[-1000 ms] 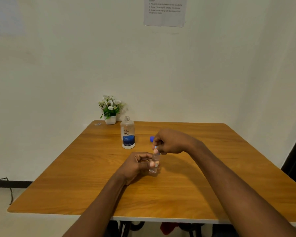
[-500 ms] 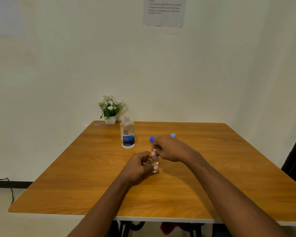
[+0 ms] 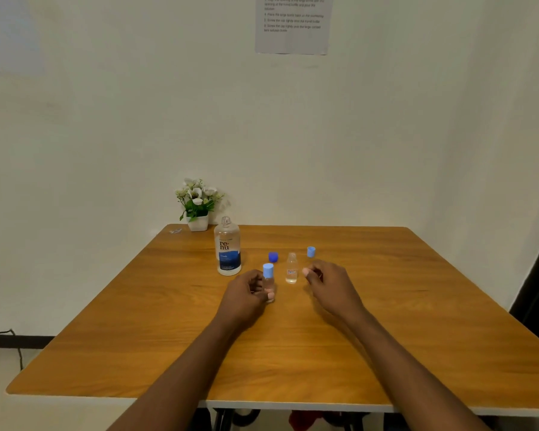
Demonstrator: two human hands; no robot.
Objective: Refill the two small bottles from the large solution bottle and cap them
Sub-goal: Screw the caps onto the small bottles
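Observation:
My left hand (image 3: 245, 293) grips a small clear bottle (image 3: 268, 283) that wears a light blue cap and stands on the wooden table (image 3: 293, 337). Just to its right a second small bottle (image 3: 291, 269) stands uncapped with clear liquid inside. My right hand (image 3: 327, 283) hovers beside that bottle with loosely curled fingers, holding nothing. The large solution bottle (image 3: 227, 247) stands uncapped to the left. A dark blue cap (image 3: 273, 256) and a light blue cap (image 3: 311, 251) lie behind the small bottles.
A small potted flower (image 3: 197, 202) sits at the table's back left against the wall. A tiny clear scrap (image 3: 175, 231) lies near that corner. A printed sheet (image 3: 293, 23) hangs on the wall above.
My right hand has let go of the capped small bottle and moved right. The second small bottle and the light blue cap behind it have come into sight.

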